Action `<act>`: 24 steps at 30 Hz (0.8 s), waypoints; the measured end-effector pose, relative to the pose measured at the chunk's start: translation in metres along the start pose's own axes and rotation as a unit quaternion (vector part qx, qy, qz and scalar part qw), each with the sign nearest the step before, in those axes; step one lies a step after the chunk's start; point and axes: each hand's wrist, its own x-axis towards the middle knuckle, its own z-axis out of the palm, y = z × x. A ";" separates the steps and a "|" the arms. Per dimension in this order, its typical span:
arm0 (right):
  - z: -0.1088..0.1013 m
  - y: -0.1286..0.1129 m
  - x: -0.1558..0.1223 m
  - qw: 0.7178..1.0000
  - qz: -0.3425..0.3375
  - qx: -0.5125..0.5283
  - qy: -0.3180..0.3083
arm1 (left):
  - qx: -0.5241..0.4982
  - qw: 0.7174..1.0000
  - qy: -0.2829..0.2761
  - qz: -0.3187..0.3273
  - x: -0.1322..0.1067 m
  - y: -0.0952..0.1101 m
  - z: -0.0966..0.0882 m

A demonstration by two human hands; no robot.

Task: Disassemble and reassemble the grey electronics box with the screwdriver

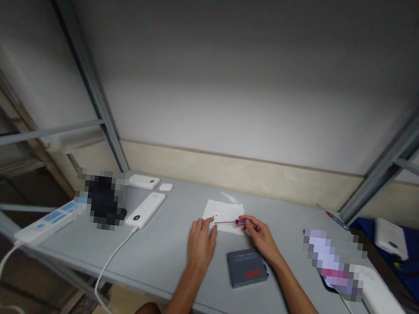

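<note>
My right hand is closed around the red handle of a thin screwdriver, whose shaft points left across a white sheet of paper. Over the paper's left edge lies my left hand, fingers stretched out and thumb apart, close to the screwdriver's tip. A few tiny dark bits are on the paper by those fingertips, too small to name for sure. Below my right hand, flat on the grey table, rests a dark grey box-shaped device with a red-orange patch.
On the left are a white power strip, a white power bank with a cable, another white power bank and a small white case. To the right lie a blurred phone, a long white power bank and another screwdriver.
</note>
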 end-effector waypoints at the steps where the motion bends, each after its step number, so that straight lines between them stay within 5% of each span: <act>1: 0.000 0.000 0.000 1.000 0.001 0.000 -0.004 | 0.001 1.000 -0.004 0.002 0.000 0.000 0.000; 10: 0.000 0.001 0.000 1.000 0.000 0.014 -0.015 | -0.076 0.997 -0.017 -0.028 -0.001 0.000 -0.005; 15: -0.001 -0.003 0.000 0.999 0.005 0.042 -0.028 | -0.324 0.933 0.009 -0.157 0.003 -0.013 0.000; 24: -0.004 -0.007 0.000 0.998 0.027 0.049 -0.028 | -0.405 0.897 -0.009 -0.176 0.005 -0.013 0.000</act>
